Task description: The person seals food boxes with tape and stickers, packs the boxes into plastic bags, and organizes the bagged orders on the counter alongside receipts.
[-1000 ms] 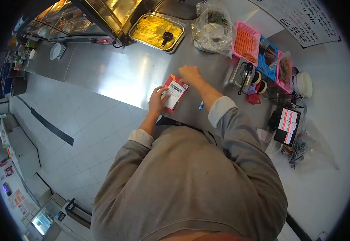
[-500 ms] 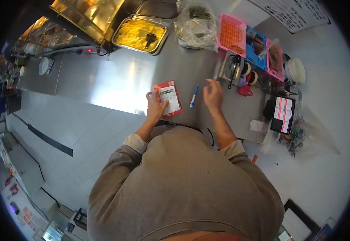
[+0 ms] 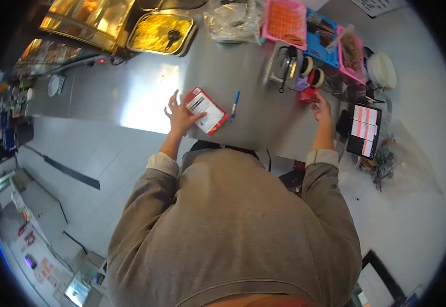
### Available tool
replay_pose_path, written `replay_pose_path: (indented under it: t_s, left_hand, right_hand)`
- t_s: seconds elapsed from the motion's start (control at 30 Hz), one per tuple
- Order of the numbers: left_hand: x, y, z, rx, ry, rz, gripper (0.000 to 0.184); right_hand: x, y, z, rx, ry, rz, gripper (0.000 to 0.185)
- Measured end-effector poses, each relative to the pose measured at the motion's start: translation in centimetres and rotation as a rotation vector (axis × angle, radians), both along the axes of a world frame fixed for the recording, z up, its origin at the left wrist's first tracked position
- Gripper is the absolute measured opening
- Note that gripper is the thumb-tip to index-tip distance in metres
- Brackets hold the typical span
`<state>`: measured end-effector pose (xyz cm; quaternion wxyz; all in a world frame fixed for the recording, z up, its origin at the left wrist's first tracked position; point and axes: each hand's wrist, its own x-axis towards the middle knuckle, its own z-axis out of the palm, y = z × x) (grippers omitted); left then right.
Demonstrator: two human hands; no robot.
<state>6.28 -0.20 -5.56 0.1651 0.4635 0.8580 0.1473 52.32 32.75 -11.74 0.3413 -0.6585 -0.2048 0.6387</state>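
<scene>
My left hand (image 3: pixel 182 116) rests at the left side of a flat red packet (image 3: pixel 220 123), thumb over its white label (image 3: pixel 205 111) and fingers spread past the edge. The packet lies tilted on the steel counter. To its right is a blue-and-white pen (image 3: pixel 235 106), which neither hand touches. Farther right, the fingers of my right hand (image 3: pixel 322 108) are closed at the lower end of a red tape dispenser (image 3: pixel 308 95). This stands beside tape rolls (image 3: pixel 316 78); the fingertips are small and slightly blurred.
A tray of yellow food (image 3: pixel 154 33) with a black utensil stands at the back left, near a lit glass display case (image 3: pixel 87 23). Plastic bags (image 3: pixel 233 20), a pink basket (image 3: pixel 269 35), a blue basket (image 3: pixel 321 60) and a metal container (image 3: pixel 274 71) line the back. A tablet (image 3: pixel 363 130) stands right.
My right hand has moved right, from beside the pen to the red tape dispenser. The packet has turned anticlockwise under my left hand. The camera view has shifted.
</scene>
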Motion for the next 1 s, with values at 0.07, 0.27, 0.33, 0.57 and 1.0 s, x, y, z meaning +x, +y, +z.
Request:
replay_pose_path:
  t_s: [0.07,0.27,0.33,0.57,1.0]
  left_hand:
    - [1.0,-0.9,-0.3,-0.029,0.104,-0.09,0.086]
    - [3.4,-2.7,0.2,-0.104,0.156,-0.245,0.102]
    - [3.5,-2.9,-0.1,-0.099,0.137,-0.262,0.106]
    - [3.1,-2.8,-0.1,-0.112,0.1,-0.278,0.111]
    - [-0.5,-2.5,0.0,-0.04,-0.01,-0.451,0.111]
  right_hand:
    - [0.5,-2.4,0.6,0.179,0.265,-0.042,0.023]
    - [2.1,-5.0,-3.5,0.728,-0.746,0.419,0.018]
    - [0.7,-5.2,-2.9,0.529,-1.177,0.42,0.014]
    - [-17.4,-16.4,3.5,0.07,-0.317,0.71,0.023]
    - [-25.7,-23.6,3.8,1.107,-0.649,1.316,0.054]
